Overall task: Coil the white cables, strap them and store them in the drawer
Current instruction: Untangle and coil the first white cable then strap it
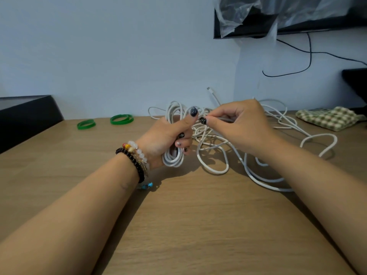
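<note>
L hand (pixel 166 138) hides coil (pixel 173 155) middle; R hand (pixel 240 126) pinches cable (pixel 224 119).

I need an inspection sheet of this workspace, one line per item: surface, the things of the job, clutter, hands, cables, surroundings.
Surface: wooden table, bare in front of the arms.
Job's things: coil of white cable in the left hand; loose white cable tangled on the table to the right; green bands lying at the back left. No drawer seen.
Clutter: checked cloth at the back right.
Hands: left hand grips the coil upright; right hand pinches a strand of cable near the left thumb.
Cables: besides the white ones, a black cable hangs along the wall.
Surroundings: pale wall; black box at the left; dark screen with plastic wrap at the upper right.
</note>
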Available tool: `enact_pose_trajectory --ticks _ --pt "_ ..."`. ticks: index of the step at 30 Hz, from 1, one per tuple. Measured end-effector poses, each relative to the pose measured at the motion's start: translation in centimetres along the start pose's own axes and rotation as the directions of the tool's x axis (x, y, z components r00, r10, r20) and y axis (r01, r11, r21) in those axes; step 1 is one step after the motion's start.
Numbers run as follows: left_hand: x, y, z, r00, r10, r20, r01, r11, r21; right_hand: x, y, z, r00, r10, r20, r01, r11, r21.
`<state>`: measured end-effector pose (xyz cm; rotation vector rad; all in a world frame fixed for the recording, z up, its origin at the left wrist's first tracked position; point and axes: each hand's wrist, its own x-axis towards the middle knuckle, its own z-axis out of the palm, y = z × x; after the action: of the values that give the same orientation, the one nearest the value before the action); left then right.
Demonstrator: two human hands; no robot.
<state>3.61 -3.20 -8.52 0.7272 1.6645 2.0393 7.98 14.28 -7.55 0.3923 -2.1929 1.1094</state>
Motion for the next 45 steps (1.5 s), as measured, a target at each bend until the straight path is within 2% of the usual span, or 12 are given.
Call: enact_pose_trajectory --ticks 4,9,13,17,22,27,39,45 --pt "-0.2 0.0 0.1 0.997 -0.011 0.077 0.002 0.994 0.111 -0.1 -0.4 0.0 0.999 0.018 0.03 -0.021 0.996 0.09" --pt "-0.2 0.0 0.6 0.999 -0.03 -0.011 0.032 0.972 0.234 0.1 -0.9 -0.5 0.969 0.176 0.174 -0.219 0.938 0.27" --pt "-0.1 0.1 0.7 0.996 -0.003 -0.087 0.028 0.958 0.287 0.2 -0.7 -0.8 0.938 0.275 0.21 -0.339 0.854 0.395" --pt "-0.2 0.1 0.8 0.996 -0.006 -0.089 0.034 0.947 0.32 0.0 -0.5 -0.5 0.952 0.246 0.182 -0.295 0.897 0.328" --pt "-0.3 0.3 0.9 0.998 -0.016 -0.064 0.036 0.94 0.338 -0.1 -0.3 -0.1 0.95 0.268 0.16 -0.31 0.872 0.38" --pt "-0.4 -0.1 1.0 1.0 -0.01 -0.014 0.016 0.877 0.48 -0.1 -0.2 0.0 0.957 0.231 0.178 -0.281 0.892 0.354" --pt "-0.2 -0.2 1.1 0.999 -0.043 -0.027 0.051 0.895 0.444 -0.1 -0.7 -0.1 0.964 0.201 0.176 -0.243 0.934 0.261" --pt "-0.3 -0.3 1.3 0.999 -0.041 -0.019 0.045 0.859 0.51 0.0 -0.7 0.1 0.974 0.183 0.137 -0.211 0.948 0.24"
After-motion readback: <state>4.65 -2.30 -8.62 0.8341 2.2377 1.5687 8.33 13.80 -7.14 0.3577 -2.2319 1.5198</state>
